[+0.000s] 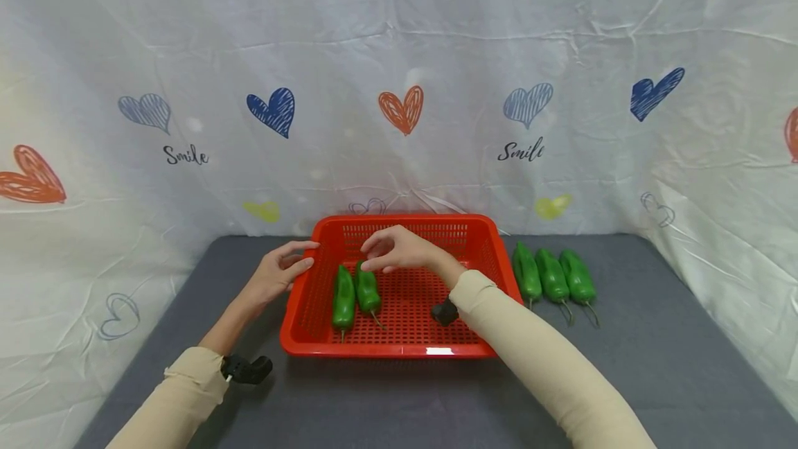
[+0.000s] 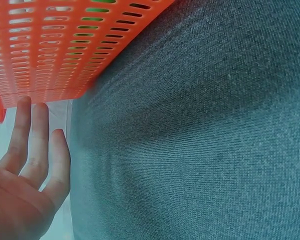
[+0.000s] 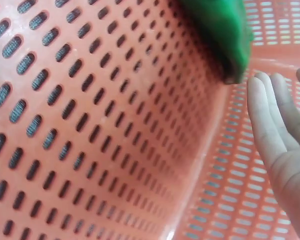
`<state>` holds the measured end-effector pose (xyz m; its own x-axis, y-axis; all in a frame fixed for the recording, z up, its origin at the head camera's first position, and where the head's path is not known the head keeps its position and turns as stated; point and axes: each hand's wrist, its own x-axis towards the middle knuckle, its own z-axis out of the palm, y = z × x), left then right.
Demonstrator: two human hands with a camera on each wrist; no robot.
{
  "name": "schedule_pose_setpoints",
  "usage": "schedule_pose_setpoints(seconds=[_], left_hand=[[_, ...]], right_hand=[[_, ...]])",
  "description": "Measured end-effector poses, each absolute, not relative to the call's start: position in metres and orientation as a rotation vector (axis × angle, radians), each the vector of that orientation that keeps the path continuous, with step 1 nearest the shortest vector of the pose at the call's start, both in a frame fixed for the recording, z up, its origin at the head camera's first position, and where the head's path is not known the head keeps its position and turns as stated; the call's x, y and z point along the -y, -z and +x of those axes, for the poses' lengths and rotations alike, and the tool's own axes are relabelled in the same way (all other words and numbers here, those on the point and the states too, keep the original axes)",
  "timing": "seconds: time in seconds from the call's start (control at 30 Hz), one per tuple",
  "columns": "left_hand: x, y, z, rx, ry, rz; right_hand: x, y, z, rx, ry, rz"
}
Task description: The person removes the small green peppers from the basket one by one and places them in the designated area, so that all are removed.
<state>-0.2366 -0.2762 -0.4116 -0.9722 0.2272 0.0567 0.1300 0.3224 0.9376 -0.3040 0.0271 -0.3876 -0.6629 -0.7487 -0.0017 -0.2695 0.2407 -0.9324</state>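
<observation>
Two green chili peppers point(image 1: 343, 300) point(image 1: 368, 291) lie side by side in the left part of a red perforated plastic basket point(image 1: 399, 350). Over the right-hand one of them hovers my right hand point(image 1: 405, 251), fingers bent lightly. In the right wrist view those fingers point(image 3: 260, 105) look extended, with a gap between them and a green pepper point(image 3: 222, 30). My left hand point(image 1: 274, 279) is at the basket's left rim, fingertips against it. The left wrist view shows its loosely extended fingers point(image 2: 37, 145) beside the basket's slotted wall point(image 2: 50, 45).
Three more green peppers point(image 1: 551, 276) lie in a row on the grey tablecloth point(image 1: 648, 338), just right of the basket. Behind the table hangs a white curtain point(image 1: 461, 40) printed with hearts, close to the basket's far side.
</observation>
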Motion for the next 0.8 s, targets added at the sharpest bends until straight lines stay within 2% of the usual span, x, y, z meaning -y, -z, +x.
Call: schedule_pose_setpoints(seconds=[0.8], left_hand=[[0.277,0.413,-0.236,-2.497,-1.738,0.345]], right_hand=[[-0.028,0.414,-0.312,-2.038,1.412,-0.710]])
